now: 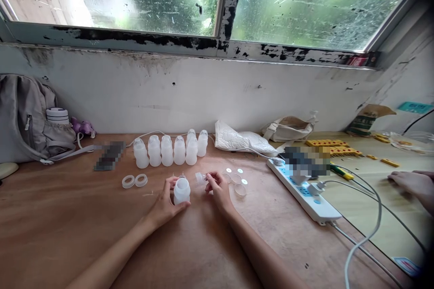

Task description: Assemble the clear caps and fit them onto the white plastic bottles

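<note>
My left hand (166, 201) is wrapped round the side of a frosted white baby bottle (182, 191), upright on the brown table with its open mouth showing. Just behind this bottle is a small clear piece, mostly hidden. To the right, the fingers of my right hand (217, 187) pinch a small clear ribbed plastic piece (200, 178), whose exact kind I cannot make out. Beside that hand lie several clear round discs (240, 190), some with white centres. Two translucent rings (128, 182) lie left of my left hand. Behind stand several frosted bottles (167, 151), some with clear domed tops.
A white power strip (315, 207) with plugs and looping cables lies at the right. A white plastic package (240, 140) and a beige bag (288, 128) rest against the wall. A grey backpack (27, 117) stands far left. Another person's hand (412, 185) rests on the right-hand table.
</note>
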`<state>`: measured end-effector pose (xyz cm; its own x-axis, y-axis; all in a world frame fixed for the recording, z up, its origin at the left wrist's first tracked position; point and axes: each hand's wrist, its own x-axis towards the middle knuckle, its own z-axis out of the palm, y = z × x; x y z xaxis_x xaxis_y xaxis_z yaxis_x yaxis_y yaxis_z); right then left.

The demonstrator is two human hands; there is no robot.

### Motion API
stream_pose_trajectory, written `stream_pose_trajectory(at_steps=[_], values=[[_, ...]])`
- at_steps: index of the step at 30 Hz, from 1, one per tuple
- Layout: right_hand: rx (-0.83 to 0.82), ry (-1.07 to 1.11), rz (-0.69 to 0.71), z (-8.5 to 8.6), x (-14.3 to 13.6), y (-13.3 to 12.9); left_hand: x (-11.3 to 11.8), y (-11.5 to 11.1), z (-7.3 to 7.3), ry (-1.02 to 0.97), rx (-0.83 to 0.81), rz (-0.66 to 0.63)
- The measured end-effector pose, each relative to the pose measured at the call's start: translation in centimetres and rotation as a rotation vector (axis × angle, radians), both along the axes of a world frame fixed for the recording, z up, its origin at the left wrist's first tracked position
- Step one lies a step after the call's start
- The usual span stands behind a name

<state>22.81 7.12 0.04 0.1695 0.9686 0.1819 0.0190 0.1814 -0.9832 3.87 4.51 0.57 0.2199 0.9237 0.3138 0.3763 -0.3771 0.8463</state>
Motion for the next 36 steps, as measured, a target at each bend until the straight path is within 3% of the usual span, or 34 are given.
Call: stream_pose_trajectory(at_steps=[3,6,9,13,25,36], values=[[-0.022,0.127,0.034,0.9,-0.2,-0.5,-0.2,-0.2,-0.1,-0.051,-0.068,0.02],[-0.044,0.223,0.064,1.5,-0.6,-1.1,-0.6,-0.4,0.5,0.039,0.048,0.06],[-0.051,0.279,0.087,1.5,-1.0,-1.4,-0.8,-0.6,0.9,0.127,0.113,0.087],[-0.04,0.28,0.103,1.1,-1.6,-1.6,-1.0,-0.7,0.6,0.114,0.064,0.175],[-0.008,0.221,0.111,1.0,-1.8,-1.6,-1.2,-0.6,0.9,0.138,0.152,0.04],[-0.004,0.188,0.14,0.9,-1.7,-1.6,-1.3,-0.6,0.9,0.106,0.138,0.032]])
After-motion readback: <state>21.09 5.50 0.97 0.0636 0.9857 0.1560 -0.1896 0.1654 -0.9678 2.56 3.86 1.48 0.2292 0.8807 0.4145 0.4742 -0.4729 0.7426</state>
